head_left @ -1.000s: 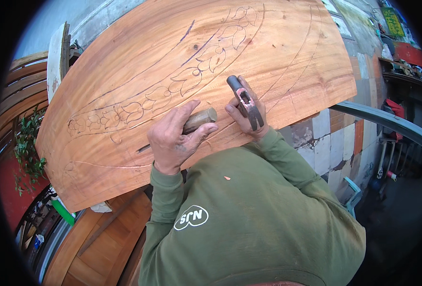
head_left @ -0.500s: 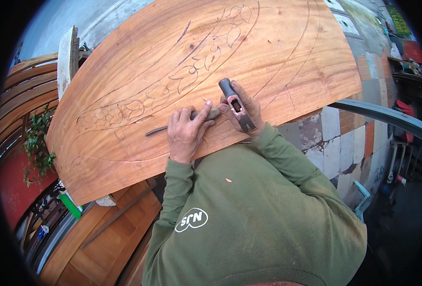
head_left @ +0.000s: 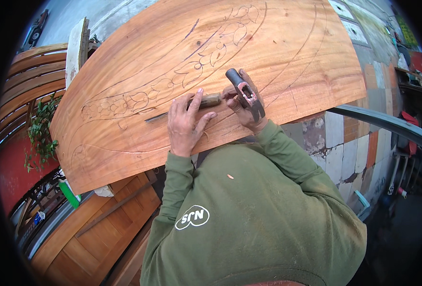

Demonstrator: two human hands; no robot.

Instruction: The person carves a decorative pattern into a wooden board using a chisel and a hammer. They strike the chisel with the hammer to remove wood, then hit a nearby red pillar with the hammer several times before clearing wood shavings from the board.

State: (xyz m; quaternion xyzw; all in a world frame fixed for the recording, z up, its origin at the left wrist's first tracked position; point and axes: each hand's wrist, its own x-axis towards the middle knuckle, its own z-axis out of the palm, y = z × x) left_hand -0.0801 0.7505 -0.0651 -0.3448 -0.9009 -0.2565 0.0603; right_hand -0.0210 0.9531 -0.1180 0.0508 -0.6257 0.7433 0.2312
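A wood chisel (head_left: 211, 100) with a worn wooden handle and a thin dark blade lies nearly level above the near part of a large curved wooden board (head_left: 139, 57). My left hand (head_left: 184, 125) rests over the chisel's middle, fingers stretched and thumb apart, covering part of it. My right hand (head_left: 255, 114) is closed on a hammer (head_left: 245, 90), its dark head with a reddish, worn eye turned up. The right fingertips reach the chisel's handle end. Pencilled leaves and flowers (head_left: 192, 69) run along the board between curved lines.
A panelled wooden door (head_left: 96, 229) lies below at the left, beside a green plant (head_left: 41, 133) and a slatted wooden bench (head_left: 34, 81). A dark metal bar (head_left: 382, 122) juts out at the right, over a patchwork tiled floor (head_left: 337, 138).
My left fingers have spread and lifted off their grip around the chisel. The right hand with the hammer has come to the chisel's handle end. The view has shifted slightly.
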